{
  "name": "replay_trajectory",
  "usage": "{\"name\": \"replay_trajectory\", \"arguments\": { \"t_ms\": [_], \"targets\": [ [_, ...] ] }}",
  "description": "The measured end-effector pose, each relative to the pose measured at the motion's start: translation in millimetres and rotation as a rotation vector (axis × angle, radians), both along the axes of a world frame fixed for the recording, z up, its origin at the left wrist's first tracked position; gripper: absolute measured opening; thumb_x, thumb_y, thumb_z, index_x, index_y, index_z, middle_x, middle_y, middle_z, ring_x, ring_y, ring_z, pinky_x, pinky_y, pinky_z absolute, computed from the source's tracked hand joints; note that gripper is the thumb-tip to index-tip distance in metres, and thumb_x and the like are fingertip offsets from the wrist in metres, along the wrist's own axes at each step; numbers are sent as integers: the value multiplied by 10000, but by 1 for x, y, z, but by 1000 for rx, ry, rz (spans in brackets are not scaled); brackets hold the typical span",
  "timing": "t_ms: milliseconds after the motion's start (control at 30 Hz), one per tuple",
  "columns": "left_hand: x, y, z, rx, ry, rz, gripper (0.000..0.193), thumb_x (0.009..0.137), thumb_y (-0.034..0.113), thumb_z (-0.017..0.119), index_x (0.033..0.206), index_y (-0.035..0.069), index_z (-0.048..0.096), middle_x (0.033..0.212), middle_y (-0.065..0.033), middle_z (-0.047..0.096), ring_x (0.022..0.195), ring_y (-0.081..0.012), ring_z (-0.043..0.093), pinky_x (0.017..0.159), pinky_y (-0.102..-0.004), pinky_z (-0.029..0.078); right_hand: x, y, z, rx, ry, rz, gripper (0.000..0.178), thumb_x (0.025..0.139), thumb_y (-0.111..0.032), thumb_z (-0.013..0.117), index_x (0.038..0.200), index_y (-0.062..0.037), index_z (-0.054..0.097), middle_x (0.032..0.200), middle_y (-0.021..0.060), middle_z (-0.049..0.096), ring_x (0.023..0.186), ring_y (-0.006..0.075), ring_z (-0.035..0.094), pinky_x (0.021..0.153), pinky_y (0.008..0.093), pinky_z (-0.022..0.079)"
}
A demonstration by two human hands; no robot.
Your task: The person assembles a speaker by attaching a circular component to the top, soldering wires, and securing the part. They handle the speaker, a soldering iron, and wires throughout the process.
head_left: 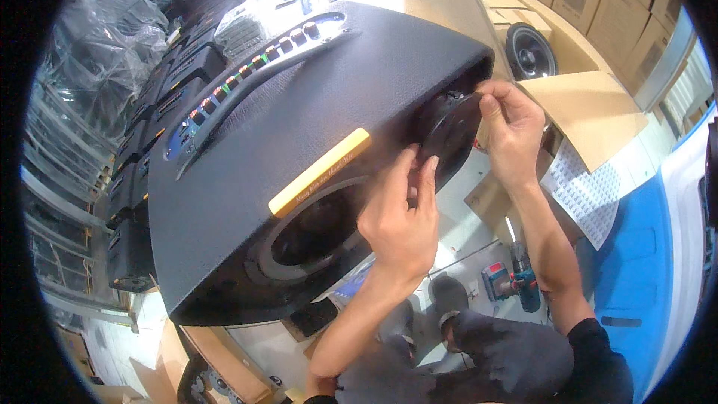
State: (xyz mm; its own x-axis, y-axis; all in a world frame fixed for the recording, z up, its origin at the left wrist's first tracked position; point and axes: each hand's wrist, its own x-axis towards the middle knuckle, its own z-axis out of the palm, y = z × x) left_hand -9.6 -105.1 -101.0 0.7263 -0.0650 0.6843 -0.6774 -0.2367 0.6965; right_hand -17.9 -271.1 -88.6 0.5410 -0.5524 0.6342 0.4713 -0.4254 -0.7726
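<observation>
A black speaker cabinet point(314, 97) lies before me, its textured top carrying a strip of knobs point(254, 67) beside a long handle. At the right end of its front, a round black speaker part point(449, 131), perhaps a tweeter, sits tilted at the cabinet's recess. My right hand point(512, 131) pinches its upper right edge between thumb and fingers. On its lower left edge, the fingertips of my left hand point(400, 217) are closed. The seat behind the part is mostly hidden. A large round opening point(314, 232) shows in the front, left of my left hand.
A yellow bar point(320, 172) rests on the cabinet's front edge. A cordless drill point(516, 280) stands on the floor below. A loose speaker cone point(531, 52) sits in a cardboard box point(583, 97) at right. More black cabinets point(134, 172) and plastic-wrapped stacks point(97, 52) line the left.
</observation>
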Motion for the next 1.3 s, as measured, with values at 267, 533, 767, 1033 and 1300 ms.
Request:
{"name": "replay_trajectory", "arguments": {
  "t_ms": [267, 533, 767, 1033, 1300],
  "targets": [
    [6, -2, -5, 15, -52, 75, 188, 857, 72, 780, 994, -23, 693, 808, -157, 713, 639, -247, 694, 580, -331, 538, 2, 9, 9, 47, 84, -3, 56, 906, 1, 699, 931, 47, 719, 849, 23, 694, 762, 78, 588, 692, 228, 476],
    [8, -5, 1, 67, -59, 122, 175, 874, 90, 762, 987, -19, 686, 815, -164, 717, 669, -271, 717, 581, -355, 543, 7, 15, 20, -147, 44, -182, 95, 850, 22, 714, 933, 55, 747, 884, 133, 743, 776, 165, 677, 727, 265, 520],
    [5, -9, 12, 137, -25, 203, 185, 871, 89, 757, 1005, -22, 694, 818, -159, 727, 652, -265, 710, 594, -350, 558, 13, 14, 16, -263, 7, -304, 99, 830, 8, 729, 920, 34, 758, 883, 144, 744, 754, 215, 699, 702, 297, 537],
    [4, -10, 15, 62, 143, 153, 182, 881, 58, 740, 1013, -56, 687, 788, -168, 722, 651, -250, 710, 611, -332, 561, 12, 26, -9, -253, -32, -329, 283, 797, -96, 806, 1047, 15, 733, 1051, 164, 722, 826, 278, 693, 750, 356, 552],
    [-1, -12, 19, 52, 114, 205, 185, 884, 71, 745, 974, -84, 696, 754, -159, 734, 652, -187, 708, 624, -301, 555, 3, 33, -38, -652, -103, -281, 826, 752, -288, 835, 1396, 94, 486, 1419, 273, 523, 1272, 437, 506, 1058, 466, 438]
  ]
}}
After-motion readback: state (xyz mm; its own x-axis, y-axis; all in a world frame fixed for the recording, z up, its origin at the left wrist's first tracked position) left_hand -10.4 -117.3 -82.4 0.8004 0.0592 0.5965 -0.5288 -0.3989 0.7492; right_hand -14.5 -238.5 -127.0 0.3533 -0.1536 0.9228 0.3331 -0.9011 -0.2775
